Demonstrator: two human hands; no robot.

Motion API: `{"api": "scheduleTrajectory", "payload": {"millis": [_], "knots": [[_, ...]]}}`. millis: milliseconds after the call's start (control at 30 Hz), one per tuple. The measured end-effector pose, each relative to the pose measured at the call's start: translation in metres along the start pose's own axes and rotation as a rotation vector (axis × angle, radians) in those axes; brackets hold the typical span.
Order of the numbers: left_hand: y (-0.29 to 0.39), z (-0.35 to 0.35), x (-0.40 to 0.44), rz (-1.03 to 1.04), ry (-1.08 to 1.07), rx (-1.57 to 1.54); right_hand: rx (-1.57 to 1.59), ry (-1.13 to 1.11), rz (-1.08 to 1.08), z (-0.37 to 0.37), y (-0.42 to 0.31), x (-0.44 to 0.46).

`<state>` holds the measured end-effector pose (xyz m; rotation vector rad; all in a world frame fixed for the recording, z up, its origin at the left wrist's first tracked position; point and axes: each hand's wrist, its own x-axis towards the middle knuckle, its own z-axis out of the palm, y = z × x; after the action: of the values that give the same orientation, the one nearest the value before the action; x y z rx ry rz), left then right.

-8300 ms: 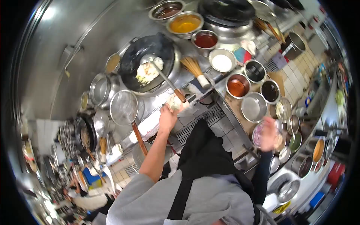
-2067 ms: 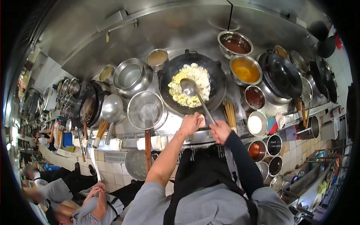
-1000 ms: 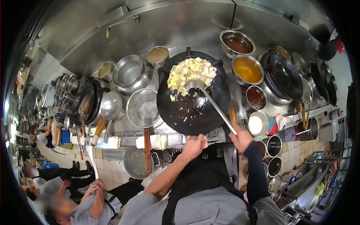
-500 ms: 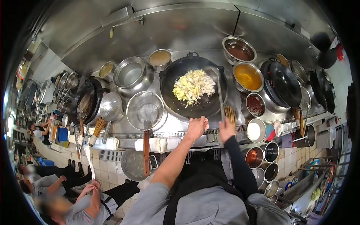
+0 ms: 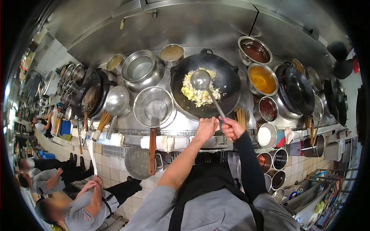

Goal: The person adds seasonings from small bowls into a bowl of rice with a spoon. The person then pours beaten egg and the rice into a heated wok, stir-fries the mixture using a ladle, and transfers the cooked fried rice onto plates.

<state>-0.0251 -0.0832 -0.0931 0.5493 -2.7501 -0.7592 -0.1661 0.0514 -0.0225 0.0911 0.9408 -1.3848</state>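
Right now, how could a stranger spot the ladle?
Find the large black wok midway along the steel cooktop. Over the yellowish food inside is the metal ladle, its handle in the right hand. Its bowl is solid, unlike the perforated skimmer and mesh strainer to the left.

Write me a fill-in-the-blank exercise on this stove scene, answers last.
The ladle is gripped by the person's ____ hand.
Yellow and white food lies beneath the ladle's bowl, inside the black ____.
In this view, the mesh strainer is to the ____ of the wok.
The strainer's long handle is ____ in colour.

Missing words: right; wok; left; brown.
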Motion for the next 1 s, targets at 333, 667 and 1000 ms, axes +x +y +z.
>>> {"api": "scheduleTrajectory", "payload": {"millis": [333,667,1000], "knots": [[0.007,-0.005,0.0,-0.021,0.0,0.043,-0.279,0.16,-0.162,0.015,-0.014,0.032],[0.003,0.003,-0.007,-0.027,0.024,0.036,-1.051,0.286,-0.784,0.025,0.037,-0.002],[0.005,0.0,0.001,-0.015,0.055,0.001,-0.515,0.228,-0.267,0.018,0.044,-0.076]]}}
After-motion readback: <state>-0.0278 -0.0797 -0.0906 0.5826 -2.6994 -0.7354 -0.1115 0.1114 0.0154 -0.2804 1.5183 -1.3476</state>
